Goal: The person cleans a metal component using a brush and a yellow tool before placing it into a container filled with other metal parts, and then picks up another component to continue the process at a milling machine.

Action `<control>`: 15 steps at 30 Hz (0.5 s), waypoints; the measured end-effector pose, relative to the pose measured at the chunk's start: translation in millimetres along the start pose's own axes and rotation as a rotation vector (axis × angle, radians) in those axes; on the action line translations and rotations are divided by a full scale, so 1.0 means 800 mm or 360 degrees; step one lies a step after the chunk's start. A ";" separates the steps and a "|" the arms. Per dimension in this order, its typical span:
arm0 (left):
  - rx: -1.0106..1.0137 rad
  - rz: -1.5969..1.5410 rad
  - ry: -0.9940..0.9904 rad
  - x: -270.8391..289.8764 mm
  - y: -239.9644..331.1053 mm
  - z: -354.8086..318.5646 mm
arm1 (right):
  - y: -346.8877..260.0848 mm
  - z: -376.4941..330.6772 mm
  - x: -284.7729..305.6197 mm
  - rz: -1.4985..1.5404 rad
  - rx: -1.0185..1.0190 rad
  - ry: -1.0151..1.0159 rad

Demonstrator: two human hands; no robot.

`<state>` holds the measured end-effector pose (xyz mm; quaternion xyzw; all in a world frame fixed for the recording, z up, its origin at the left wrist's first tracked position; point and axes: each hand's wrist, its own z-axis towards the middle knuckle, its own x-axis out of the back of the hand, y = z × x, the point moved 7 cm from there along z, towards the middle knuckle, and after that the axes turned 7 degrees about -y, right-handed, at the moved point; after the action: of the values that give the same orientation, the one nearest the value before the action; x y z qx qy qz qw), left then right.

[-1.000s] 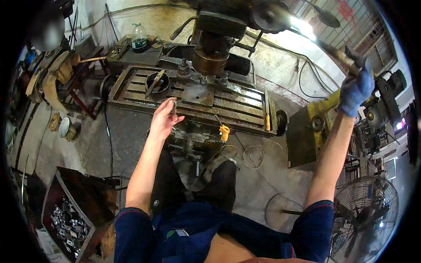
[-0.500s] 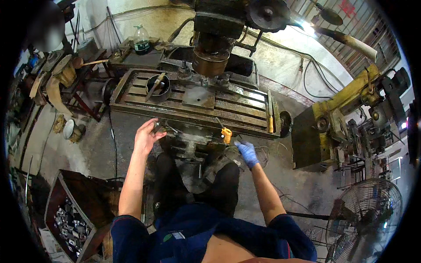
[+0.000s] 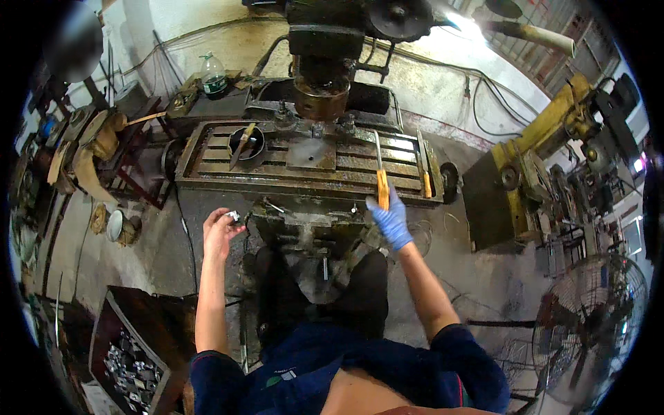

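My bare left hand (image 3: 220, 229) pinches a small silvery metal piece (image 3: 234, 216) off the left front of the machine table (image 3: 304, 196). Its exact shape is too small to tell. On the other side, my right hand (image 3: 393, 225), in a blue glove, is closed round the yellow-orange handle of what looks like an air blow gun (image 3: 382, 185). Its long thin metal rod points away from me over the slotted table. A flat metal plate (image 3: 311, 155) sits mid-table under the milling head (image 3: 321, 97). The vise-like fixture (image 3: 304, 228) lies between my hands.
On the table stand a dark round pot (image 3: 247, 145) with a brush across it and a yellow-handled file (image 3: 424, 169). A bin (image 3: 131, 366) of small metal pieces is at lower left. A large fan (image 3: 588, 325) stands at lower right, a yellow-green machine (image 3: 501, 187) at right.
My right hand has taken hold of the yellow-orange tool and raised it, rod pointing away. My left hand has drawn back slightly, with the metal piece now plainly showing. The view has shifted slightly.
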<state>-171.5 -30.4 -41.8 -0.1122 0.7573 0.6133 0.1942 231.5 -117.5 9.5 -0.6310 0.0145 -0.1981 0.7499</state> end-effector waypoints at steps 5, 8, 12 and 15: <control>-0.0014 0.0193 -0.0024 -0.013 -0.002 -0.008 | -0.047 0.037 -0.020 -0.1435 -0.0221 -0.0663; -0.0048 0.0192 -0.0063 -0.018 0.000 -0.018 | -0.032 0.056 -0.033 -0.1588 -0.0307 -0.0713; 0.0035 0.0257 0.0086 0.010 0.000 -0.031 | -0.050 0.088 -0.068 -0.1897 -0.0442 -0.0844; 0.0057 0.0261 0.0105 0.019 0.001 -0.036 | -0.063 0.119 -0.084 -0.1923 -0.0337 -0.0740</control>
<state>-190.1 -57.6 -42.9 -0.0664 0.7808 0.6095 0.1201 181.3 -12.7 61.7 -0.6249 -0.4856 -0.4403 0.4240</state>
